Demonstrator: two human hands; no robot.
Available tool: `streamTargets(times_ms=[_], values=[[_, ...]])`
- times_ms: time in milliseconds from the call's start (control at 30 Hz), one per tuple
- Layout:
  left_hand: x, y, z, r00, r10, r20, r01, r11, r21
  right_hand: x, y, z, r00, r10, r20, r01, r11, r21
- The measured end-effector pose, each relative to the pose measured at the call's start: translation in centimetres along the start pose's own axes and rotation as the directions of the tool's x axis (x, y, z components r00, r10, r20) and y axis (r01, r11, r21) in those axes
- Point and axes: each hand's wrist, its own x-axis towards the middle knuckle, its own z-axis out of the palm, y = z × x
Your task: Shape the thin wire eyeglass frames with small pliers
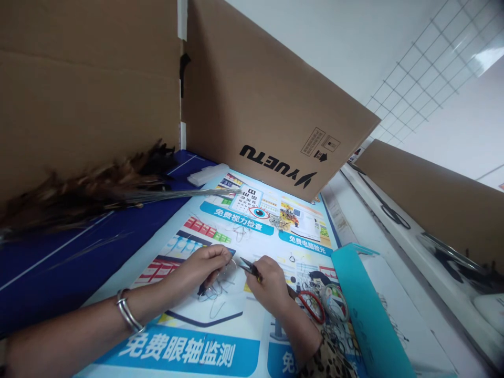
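Currently, left hand at centre frame — forearm slanting up from lower left, fingers pinched together on a thin wire that curves toward the right. Right hand just right of centre, forearm rising from lower right, fingers curled closed round pliers; their tips point up-left, near the wire. Lower right: teal-sided container, white inside — small dark pieces in it, too small to identify.
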Motion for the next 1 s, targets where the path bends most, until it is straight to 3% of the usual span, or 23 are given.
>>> streamTargets(times_ms=[333, 600, 833, 1000], values=[[0.5, -0.8, -0.2, 1.0, 0.001, -0.029, 0.0, 0.999, 0.047, -0.1, -0.5, -0.4, 0.994, -0.11, -0.019, 0.105, 0.977, -0.184], [0.6, -1.0, -0.3, 1.0, -0.006, 0.004, 0.006, 0.998, 0.056, -0.2, -0.1, -0.1, 0.999, 0.006, 0.05, 0.0, 0.993, -0.114], [-0.1, 0.5, 0.0, 1.0, 0.02, -0.001, -0.02, 1.0, 0.019, 0.1, -0.9, -1.4, 0.981, 0.089, 0.175, -0.064, 0.988, -0.139], [0.1, 0.2, 0.0, 0.999, 0.035, -0.007, -0.034, 0.999, 0.014, 0.4, -1.4, -2.1, 0.961, 0.122, 0.248, -0.093, 0.988, -0.127]])
